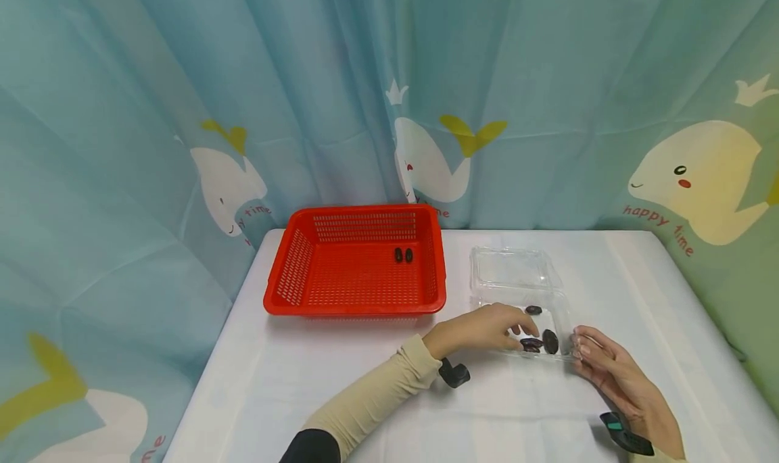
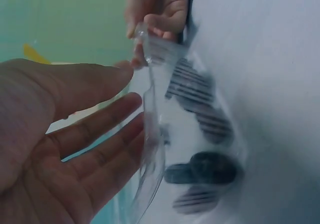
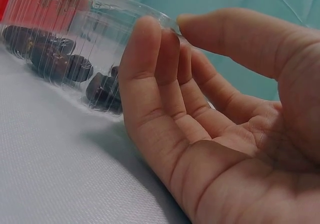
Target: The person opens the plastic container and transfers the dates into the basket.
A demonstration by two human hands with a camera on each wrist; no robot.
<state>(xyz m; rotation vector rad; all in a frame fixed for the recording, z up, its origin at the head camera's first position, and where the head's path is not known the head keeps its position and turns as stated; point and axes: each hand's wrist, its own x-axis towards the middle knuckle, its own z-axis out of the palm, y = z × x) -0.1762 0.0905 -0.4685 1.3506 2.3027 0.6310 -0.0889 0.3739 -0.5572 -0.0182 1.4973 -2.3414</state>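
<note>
A clear plastic box (image 1: 569, 314) lies with its hinged lid (image 1: 511, 267) folded back. Several dark, wrinkled oval fruits (image 1: 550, 341), like dates, are inside it. My left hand (image 1: 487, 326) reaches over the box's left side, fingers spread above the fruits. Nothing shows between thumb and fingers in the left wrist view, where the box's rim (image 2: 150, 103) crosses close to the fingertips. On the other side, my right hand (image 1: 615, 375) pinches the box's right rim between thumb and fingers (image 3: 145, 73). Through the ribbed wall, dark fruits (image 3: 50, 58) show in the right wrist view.
Left of the box stands a red plastic basket (image 1: 359, 311), holding two dark oval fruits (image 1: 404, 255) near its right back. Both stand on a white-covered table (image 1: 341, 361). A blue curtain (image 1: 341, 78) with whale prints hangs behind the table's far edge.
</note>
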